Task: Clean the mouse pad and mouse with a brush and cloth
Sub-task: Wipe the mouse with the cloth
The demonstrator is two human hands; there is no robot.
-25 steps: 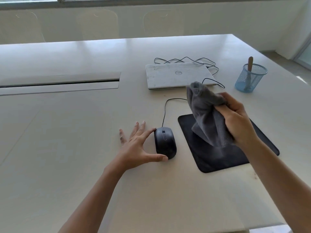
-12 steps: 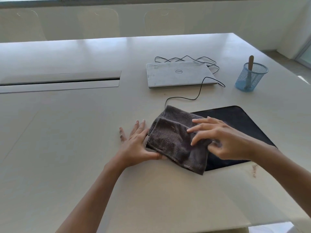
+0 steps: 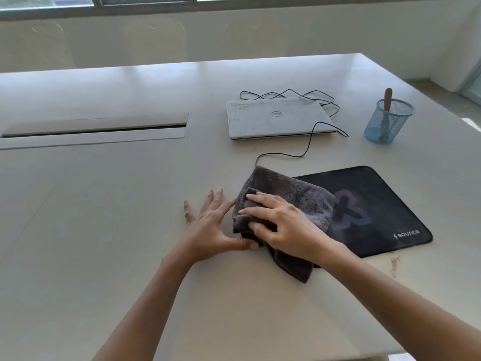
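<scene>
Head view: cloth (image 3: 299, 196), aloft 1 s ago, now covers mouse, hiding it, at left edge of mouse pad (image 3: 377, 204). Your right hand (image 3: 283, 225) curls onto cloth; left hand (image 3: 210, 225) flat, fingers straight, braces cloth's side. Mouse wipe likely starting.

The right hand (image 3: 289, 222) cups a bunched grey cloth (image 3: 307, 199) that overlaps the left edge of the black pad (image 3: 385, 204). The left hand (image 3: 208, 227) lies flat on the table (image 3: 104, 230), thumb and forefinger touching the cloth. A cable (image 3: 307, 144) runs from under the cloth toward the closed laptop (image 3: 276, 118). A brush (image 3: 387, 99) stands in a blue mesh cup (image 3: 387, 123).
</scene>
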